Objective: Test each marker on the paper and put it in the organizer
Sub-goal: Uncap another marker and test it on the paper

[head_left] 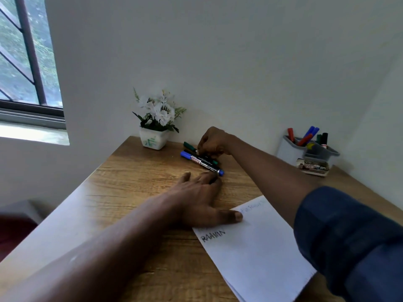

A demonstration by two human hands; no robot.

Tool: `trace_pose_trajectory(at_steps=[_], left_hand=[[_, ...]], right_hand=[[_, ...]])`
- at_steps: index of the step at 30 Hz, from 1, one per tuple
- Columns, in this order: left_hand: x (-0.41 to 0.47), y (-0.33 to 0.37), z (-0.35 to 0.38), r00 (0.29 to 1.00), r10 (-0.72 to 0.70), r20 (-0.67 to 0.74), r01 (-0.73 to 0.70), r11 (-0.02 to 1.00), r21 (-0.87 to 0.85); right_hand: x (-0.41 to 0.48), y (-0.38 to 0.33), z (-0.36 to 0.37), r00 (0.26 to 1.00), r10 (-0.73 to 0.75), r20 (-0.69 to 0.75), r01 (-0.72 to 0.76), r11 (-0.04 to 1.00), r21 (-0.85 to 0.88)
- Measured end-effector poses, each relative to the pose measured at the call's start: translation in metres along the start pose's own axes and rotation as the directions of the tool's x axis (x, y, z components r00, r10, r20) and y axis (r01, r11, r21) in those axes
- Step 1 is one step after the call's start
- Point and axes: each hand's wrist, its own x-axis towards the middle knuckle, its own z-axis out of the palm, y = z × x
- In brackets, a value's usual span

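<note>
While my left hand (pixel 196 197) lies palm down on the desk (pixel 135 182) with the fingers straight and spread, it holds nothing. Its thumb reaches sideways onto the far left corner of the paper (pixel 257 247). Its fingertips end just beside the near end of the blue marker (pixel 201 162). My right hand (pixel 212 141) reaches towards the far edge of the desk, with a rolled blue sleeve (pixel 349 236) on its forearm. Its fingers are curled down onto the cluster of markers (pixel 204 158), and the tips close on a dark barrel. I cannot tell which marker they grip. The cluster lies near the middle of the far edge. The blue marker is on its near side, and the green marker (pixel 189 146) is on its far side, partly under my right hand. The paper lies towards the near right corner, with dark handwriting close to its left corner. The grey organizer (pixel 287 149) stands at the far right corner, well apart from the cluster. Red, blue, green and black markers stand in it. A small printed box (pixel 313 167) sits against its near side. A white pot of white flowers (pixel 153 139) stands at the far left corner, near the cluster.
</note>
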Motion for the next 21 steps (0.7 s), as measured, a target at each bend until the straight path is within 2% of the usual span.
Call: trace_pose_trajectory(at_steps=[4, 8, 9, 11, 13, 15, 18, 21], left_hand=[[0.0, 0.0, 0.001, 1.0, 0.003, -0.013, -0.003, 1.0, -0.014], [-0.001, 0.0, -0.003, 1.0, -0.008, -0.029, 0.005, 0.996, -0.09], [-0.002, -0.001, -0.004, 0.998, -0.011, -0.055, 0.003, 0.989, -0.147], [-0.006, -0.004, -0.005, 0.985, -0.034, -0.171, -0.029, 0.937, -0.349], [-0.01, -0.006, -0.007, 0.937, -0.085, -0.34, -0.106, 0.856, -0.506], [-0.012, -0.008, -0.01, 0.876, -0.177, -0.448, -0.158, 0.773, -0.614], [-0.014, -0.01, -0.011, 0.853, -0.21, -0.478, -0.252, 0.636, -0.73], [-0.015, -0.008, -0.005, 0.86, -0.147, -0.489, -0.296, 0.638, -0.711]], right_hand=[[-0.01, -0.005, -0.013, 0.992, -0.037, -0.125, 0.054, 0.989, 0.136], [-0.05, -0.004, -0.042, 0.966, -0.125, -0.228, 0.196, 0.926, 0.322], [-0.066, 0.0, -0.047, 0.953, -0.162, -0.255, 0.241, 0.917, 0.317], [-0.098, 0.015, -0.05, 0.915, -0.255, -0.313, 0.326, 0.925, 0.197], [-0.132, 0.035, -0.047, 0.87, -0.334, -0.363, 0.366, 0.93, 0.022], [-0.161, 0.055, -0.039, 0.843, -0.366, -0.393, 0.383, 0.923, -0.039], [-0.191, 0.074, -0.019, 0.811, -0.423, -0.404, 0.448, 0.893, -0.036], [-0.201, 0.081, -0.002, 0.762, -0.528, -0.375, 0.543, 0.836, -0.076]])
